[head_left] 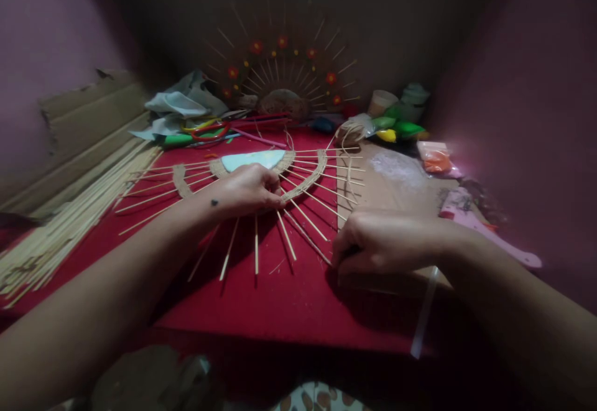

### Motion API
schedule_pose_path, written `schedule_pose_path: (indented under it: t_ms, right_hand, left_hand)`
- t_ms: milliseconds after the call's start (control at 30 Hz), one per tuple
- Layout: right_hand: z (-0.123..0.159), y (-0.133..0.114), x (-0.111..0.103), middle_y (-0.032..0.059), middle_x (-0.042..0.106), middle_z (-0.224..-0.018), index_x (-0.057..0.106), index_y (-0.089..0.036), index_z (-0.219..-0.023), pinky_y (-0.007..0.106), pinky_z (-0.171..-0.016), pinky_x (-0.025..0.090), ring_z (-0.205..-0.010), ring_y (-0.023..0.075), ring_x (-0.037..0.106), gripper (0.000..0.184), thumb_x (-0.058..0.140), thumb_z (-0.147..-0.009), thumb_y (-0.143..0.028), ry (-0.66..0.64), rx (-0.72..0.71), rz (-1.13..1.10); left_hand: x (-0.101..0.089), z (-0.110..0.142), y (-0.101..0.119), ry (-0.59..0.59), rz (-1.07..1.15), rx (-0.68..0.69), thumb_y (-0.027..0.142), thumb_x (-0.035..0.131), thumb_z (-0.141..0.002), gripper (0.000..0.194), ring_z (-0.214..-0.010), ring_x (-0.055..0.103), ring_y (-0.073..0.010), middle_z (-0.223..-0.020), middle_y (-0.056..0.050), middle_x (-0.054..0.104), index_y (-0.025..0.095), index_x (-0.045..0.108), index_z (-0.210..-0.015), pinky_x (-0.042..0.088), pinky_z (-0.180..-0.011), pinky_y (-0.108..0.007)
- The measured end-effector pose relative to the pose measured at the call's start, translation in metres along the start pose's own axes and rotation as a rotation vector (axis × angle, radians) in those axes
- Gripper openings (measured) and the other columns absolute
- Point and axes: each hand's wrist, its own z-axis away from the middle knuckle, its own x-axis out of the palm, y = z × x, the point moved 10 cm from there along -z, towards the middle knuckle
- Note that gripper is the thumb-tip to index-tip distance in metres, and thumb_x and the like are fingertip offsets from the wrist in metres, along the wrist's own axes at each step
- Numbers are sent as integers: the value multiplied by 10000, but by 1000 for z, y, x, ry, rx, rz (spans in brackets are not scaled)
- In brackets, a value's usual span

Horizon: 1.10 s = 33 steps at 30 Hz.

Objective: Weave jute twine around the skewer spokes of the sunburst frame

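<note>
A half-round fan of thin wooden sticks (311,217) lies on the red tabletop, its sticks spreading from a pale blue half-disc (252,160). Beige twine is woven round the disc, and an outer twine band (308,181) crosses the sticks, its middle hidden behind my left hand. My left hand (255,188) is closed on the fan at that band, thumb and fingers pinched together. From there a taut strand of twine (308,237) runs down to my right hand (366,243), which is closed around its end over the cardboard's near left corner.
Bundled long sticks (79,212) lie at left beside corrugated cardboard (88,112). Scissors (208,131) and crumpled cloth (186,103) sit behind. A cardboard sheet (396,193), loose twine (354,130), clay packets (436,157) and a pink tool (489,230) are right. A flowered stick fan (282,97) stands behind.
</note>
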Motion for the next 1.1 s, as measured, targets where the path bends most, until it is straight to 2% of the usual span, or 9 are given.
schedule_pose_path:
  t_ms: [167, 333, 400, 500, 600, 667, 800, 967, 1100]
  right_hand:
    - [3, 17, -16, 10, 700, -706, 771, -200, -823, 219, -533, 371, -599, 111, 558, 155, 625, -770, -201, 115, 117, 107]
    - [13, 14, -43, -12, 664, -654, 741, -188, -774, 227, -535, 356, -588, 102, 539, 105, 637, -759, -199, 266, 91, 86]
    - [19, 17, -61, -13, 647, -627, 725, -182, -730, 236, -557, 359, -583, 100, 531, 114, 619, -763, -156, 441, 109, 127]
    - [33, 27, -90, 13, 647, -668, 708, -170, -740, 258, -593, 364, -622, 119, 534, 125, 600, -803, -179, 836, 136, 206]
    - [40, 45, -97, 41, 651, -715, 690, -164, -775, 272, -599, 352, -646, 138, 533, 140, 593, -842, -238, 1085, 193, 271]
    - [35, 58, -94, 47, 651, -718, 681, -166, -784, 276, -603, 342, -649, 145, 527, 138, 582, -853, -235, 1109, 252, 301]
    - [21, 73, -87, 49, 663, -729, 670, -168, -796, 272, -609, 336, -653, 148, 528, 124, 577, -860, -220, 1043, 291, 273]
    - [17, 76, -91, 51, 676, -749, 674, -165, -799, 267, -633, 355, -655, 141, 543, 118, 584, -864, -207, 1025, 268, 188]
    - [16, 78, -93, 55, 675, -737, 671, -154, -776, 265, -638, 368, -652, 137, 547, 118, 595, -858, -192, 1024, 247, 121]
  left_hand:
    - [-2, 4, -2, -13, 37, 1, 413, 619, -697, 244, -524, 446, -115, -540, 10, 533, 177, 615, -632, 283, -510, -274]
    - [4, 5, -3, -34, -29, 1, 412, 634, -694, 249, -545, 441, -115, -559, 14, 508, 178, 588, -620, 269, -494, -267]
    - [7, 4, -4, -41, -56, 1, 406, 630, -705, 251, -547, 443, -116, -561, 15, 505, 180, 571, -614, 270, -494, -266]
    - [11, 2, -2, -43, -94, 34, 397, 611, -727, 243, -558, 459, -122, -568, 11, 517, 182, 564, -623, 286, -507, -266]
    - [14, 2, -1, -63, -116, 77, 421, 599, -740, 249, -575, 494, -132, -586, 2, 548, 183, 592, -667, 308, -524, -262]
    - [15, 3, -2, -89, -108, 92, 446, 591, -750, 264, -584, 527, -140, -615, -5, 583, 185, 630, -737, 326, -536, -259]
    - [10, 11, 1, -125, -106, 118, 448, 563, -788, 276, -621, 564, -143, -665, -7, 633, 202, 677, -839, 354, -573, -253]
    - [-12, 14, 21, 65, -289, 149, 413, 552, -814, 234, -681, 554, -158, -743, -14, 652, 229, 689, -859, 328, -587, -269]
    - [-4, 4, 43, 120, -276, 225, 390, 573, -807, 252, -801, 586, -194, -909, -57, 668, 202, 648, -958, 362, -634, -281]
